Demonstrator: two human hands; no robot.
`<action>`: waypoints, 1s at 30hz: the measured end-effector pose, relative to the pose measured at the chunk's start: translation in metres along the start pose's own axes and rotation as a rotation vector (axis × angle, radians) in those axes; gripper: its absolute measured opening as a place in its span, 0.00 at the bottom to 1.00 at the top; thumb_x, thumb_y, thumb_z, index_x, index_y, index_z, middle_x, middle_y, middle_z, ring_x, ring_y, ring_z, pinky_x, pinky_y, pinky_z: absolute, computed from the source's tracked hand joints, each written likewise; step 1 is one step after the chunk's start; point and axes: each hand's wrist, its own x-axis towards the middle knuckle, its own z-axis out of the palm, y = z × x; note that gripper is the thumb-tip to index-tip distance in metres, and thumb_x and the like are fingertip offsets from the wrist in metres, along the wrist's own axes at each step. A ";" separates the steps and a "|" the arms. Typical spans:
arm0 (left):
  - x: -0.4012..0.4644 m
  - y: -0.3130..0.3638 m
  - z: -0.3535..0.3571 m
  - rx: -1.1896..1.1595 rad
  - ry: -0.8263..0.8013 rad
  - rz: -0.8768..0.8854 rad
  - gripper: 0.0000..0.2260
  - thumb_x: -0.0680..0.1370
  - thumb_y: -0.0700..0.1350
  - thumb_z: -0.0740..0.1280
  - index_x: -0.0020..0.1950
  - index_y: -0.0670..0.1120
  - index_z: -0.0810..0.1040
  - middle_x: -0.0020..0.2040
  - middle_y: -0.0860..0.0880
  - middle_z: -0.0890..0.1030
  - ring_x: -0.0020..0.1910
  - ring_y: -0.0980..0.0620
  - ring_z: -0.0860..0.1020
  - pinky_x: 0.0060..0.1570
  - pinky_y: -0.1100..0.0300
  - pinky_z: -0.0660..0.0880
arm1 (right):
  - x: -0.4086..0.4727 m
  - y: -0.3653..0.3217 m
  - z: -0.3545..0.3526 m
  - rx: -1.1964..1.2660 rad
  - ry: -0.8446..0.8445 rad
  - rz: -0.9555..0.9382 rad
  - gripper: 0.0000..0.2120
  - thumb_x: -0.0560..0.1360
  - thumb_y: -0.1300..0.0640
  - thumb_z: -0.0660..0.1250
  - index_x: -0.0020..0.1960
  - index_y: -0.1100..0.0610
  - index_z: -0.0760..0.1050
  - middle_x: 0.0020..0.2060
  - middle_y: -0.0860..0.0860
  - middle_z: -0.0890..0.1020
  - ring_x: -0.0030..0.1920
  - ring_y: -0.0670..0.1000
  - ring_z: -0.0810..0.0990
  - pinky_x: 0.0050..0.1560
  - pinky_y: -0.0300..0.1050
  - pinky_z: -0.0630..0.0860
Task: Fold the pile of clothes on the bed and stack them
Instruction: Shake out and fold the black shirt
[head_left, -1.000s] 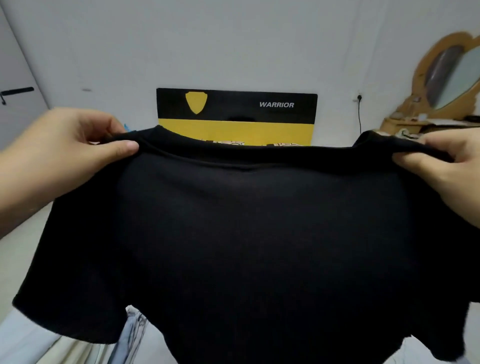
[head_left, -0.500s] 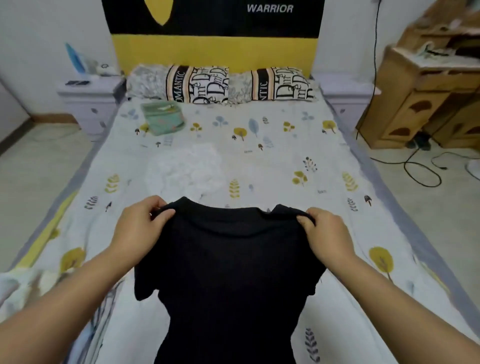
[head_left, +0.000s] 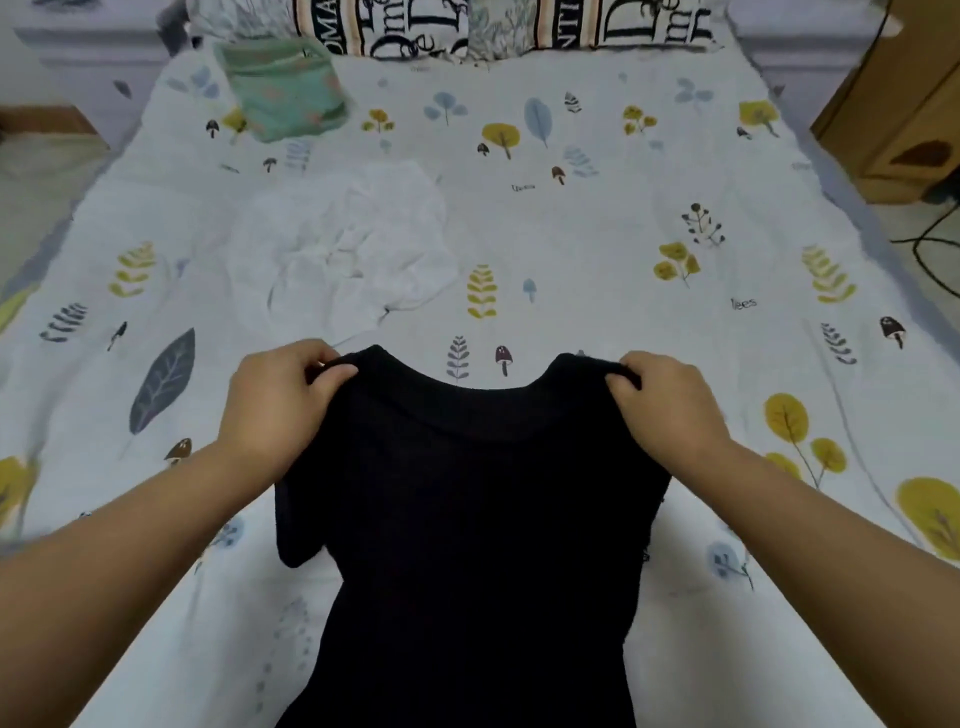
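Pinching the black T-shirt (head_left: 467, 519) at its shoulders, your left hand (head_left: 275, 400) and right hand (head_left: 670, 410) have lowered it toward the bed's (head_left: 623, 234) near edge, ready for folding.

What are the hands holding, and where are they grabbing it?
The black shirt: left hand pinches one shoulder, right hand pinches the other.

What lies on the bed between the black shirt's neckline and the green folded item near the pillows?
In the head view, a crumpled white garment lies on the sheet between the black shirt and the green folded item; the rest is bare printed sheet.
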 end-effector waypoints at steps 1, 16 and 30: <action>0.011 -0.004 0.007 -0.005 0.025 0.003 0.05 0.76 0.47 0.68 0.42 0.47 0.81 0.37 0.53 0.78 0.38 0.51 0.75 0.43 0.59 0.67 | 0.014 0.003 0.005 0.024 0.023 -0.005 0.12 0.78 0.57 0.58 0.39 0.60 0.73 0.30 0.50 0.73 0.31 0.49 0.70 0.28 0.40 0.61; 0.029 -0.102 0.103 0.175 -0.340 -0.327 0.15 0.73 0.52 0.69 0.55 0.45 0.75 0.55 0.43 0.80 0.51 0.44 0.77 0.47 0.58 0.68 | 0.048 0.067 0.114 0.000 -0.178 0.192 0.07 0.76 0.54 0.63 0.45 0.58 0.70 0.37 0.51 0.75 0.35 0.49 0.72 0.33 0.44 0.65; 0.010 -0.060 0.099 0.351 -0.125 0.140 0.19 0.70 0.38 0.68 0.61 0.37 0.74 0.59 0.34 0.72 0.56 0.34 0.71 0.53 0.42 0.68 | 0.042 0.073 0.076 0.431 -0.344 0.466 0.02 0.70 0.60 0.62 0.40 0.59 0.72 0.33 0.53 0.74 0.34 0.52 0.72 0.35 0.44 0.67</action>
